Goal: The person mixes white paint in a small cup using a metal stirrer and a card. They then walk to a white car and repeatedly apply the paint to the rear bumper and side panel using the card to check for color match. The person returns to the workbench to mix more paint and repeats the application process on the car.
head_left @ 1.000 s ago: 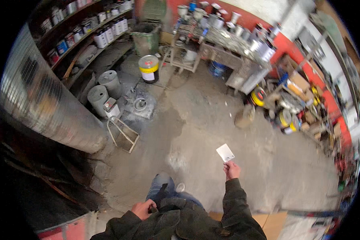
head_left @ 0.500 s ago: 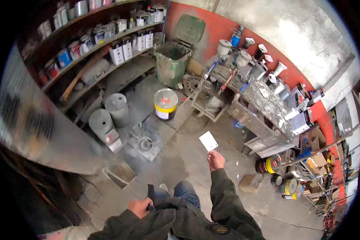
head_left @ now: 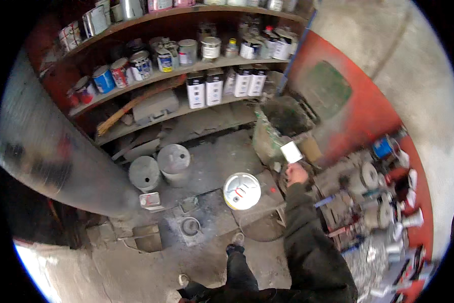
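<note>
My right hand [head_left: 296, 174] is stretched forward, its fingers closed on the lower edge of a small white card [head_left: 291, 152]. From this view the card overlaps the lower front of a dirty green wheeled bin [head_left: 270, 139], whose lid [head_left: 328, 90] hangs back against the red wall. I cannot tell how far the card is from the bin. To the left of my right arm, a round-lidded bucket [head_left: 242, 191] with a yellow band stands on the floor. At most a sliver of my left hand shows at the lower edge; its fingers are hidden.
Shelves [head_left: 201, 64] of paint cans and rectangular tins curve along the back. Two grey drums [head_left: 174, 160] stand at left, with an open box [head_left: 148, 239] nearer me. A cluttered workbench [head_left: 358, 197] with spray guns and cups lines the right wall.
The view has swung right and moved toward the shelves and bin. My right hand has carried the card forward to where it overlaps the bin. My left hand has dropped almost out of sight.
</note>
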The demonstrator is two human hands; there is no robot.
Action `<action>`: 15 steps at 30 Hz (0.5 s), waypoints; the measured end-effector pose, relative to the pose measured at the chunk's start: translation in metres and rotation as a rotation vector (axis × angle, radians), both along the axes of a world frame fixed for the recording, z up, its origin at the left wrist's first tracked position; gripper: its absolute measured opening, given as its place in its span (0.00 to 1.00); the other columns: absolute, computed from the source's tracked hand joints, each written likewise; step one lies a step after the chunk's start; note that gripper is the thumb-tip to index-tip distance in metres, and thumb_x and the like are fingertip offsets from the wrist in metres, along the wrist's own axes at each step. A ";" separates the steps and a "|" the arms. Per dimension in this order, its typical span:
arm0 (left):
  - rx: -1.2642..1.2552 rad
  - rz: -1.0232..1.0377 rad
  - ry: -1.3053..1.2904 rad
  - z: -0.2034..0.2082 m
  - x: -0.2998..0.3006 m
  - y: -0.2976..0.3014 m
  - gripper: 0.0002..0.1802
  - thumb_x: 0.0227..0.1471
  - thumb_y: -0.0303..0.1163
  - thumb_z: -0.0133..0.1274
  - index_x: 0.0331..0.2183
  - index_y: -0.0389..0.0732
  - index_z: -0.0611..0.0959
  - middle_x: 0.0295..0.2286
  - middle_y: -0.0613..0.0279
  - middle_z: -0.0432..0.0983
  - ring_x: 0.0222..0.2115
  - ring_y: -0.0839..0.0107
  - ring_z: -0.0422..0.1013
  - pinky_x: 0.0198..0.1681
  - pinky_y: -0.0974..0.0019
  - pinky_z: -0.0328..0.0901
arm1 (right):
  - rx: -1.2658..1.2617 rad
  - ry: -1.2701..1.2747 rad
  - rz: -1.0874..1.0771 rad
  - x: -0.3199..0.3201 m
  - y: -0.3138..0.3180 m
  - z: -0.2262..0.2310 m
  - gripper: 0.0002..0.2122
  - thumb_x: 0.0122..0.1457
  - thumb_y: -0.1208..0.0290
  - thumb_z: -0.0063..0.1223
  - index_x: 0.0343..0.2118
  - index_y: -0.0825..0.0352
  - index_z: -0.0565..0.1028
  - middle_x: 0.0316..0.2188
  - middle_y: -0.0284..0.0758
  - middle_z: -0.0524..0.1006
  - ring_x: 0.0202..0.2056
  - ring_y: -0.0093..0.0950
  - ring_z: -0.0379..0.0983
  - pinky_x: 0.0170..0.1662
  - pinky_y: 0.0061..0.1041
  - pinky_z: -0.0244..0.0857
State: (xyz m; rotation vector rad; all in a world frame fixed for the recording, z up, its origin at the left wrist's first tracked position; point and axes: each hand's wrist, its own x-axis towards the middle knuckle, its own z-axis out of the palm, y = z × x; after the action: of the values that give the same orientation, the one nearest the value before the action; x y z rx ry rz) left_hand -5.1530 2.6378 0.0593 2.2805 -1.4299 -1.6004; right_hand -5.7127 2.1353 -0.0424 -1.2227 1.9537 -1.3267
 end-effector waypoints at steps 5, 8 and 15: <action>0.042 0.220 -0.068 0.033 -0.083 -0.043 0.21 0.52 0.47 0.51 0.41 0.42 0.74 0.37 0.56 0.75 0.36 0.57 0.72 0.41 0.56 0.67 | -0.084 0.732 0.130 -0.093 -0.203 -0.005 0.09 0.51 0.67 0.46 0.16 0.58 0.70 0.17 0.28 0.69 0.17 0.25 0.65 0.22 0.25 0.57; 0.046 0.242 -0.051 0.024 -0.107 -0.066 0.20 0.52 0.47 0.51 0.40 0.42 0.75 0.37 0.56 0.75 0.36 0.57 0.72 0.41 0.56 0.67 | -0.056 -0.563 0.589 -0.142 -0.243 -0.006 0.15 0.57 0.69 0.42 0.13 0.60 0.65 0.14 0.27 0.64 0.12 0.21 0.58 0.19 0.22 0.48; 0.106 0.258 -0.102 0.050 -0.157 -0.042 0.20 0.52 0.48 0.51 0.40 0.43 0.75 0.37 0.56 0.75 0.36 0.58 0.72 0.41 0.56 0.67 | -0.113 -1.574 0.524 0.063 -0.079 0.077 0.19 0.58 0.64 0.50 0.52 0.64 0.66 0.48 0.37 0.71 0.45 0.27 0.71 0.45 0.27 0.68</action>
State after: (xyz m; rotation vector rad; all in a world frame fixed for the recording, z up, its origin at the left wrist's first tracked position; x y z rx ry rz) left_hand -5.3103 2.5956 0.1097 2.5149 -1.0344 -1.5366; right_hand -5.6498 2.0563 0.0344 -0.3056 0.4052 -1.3521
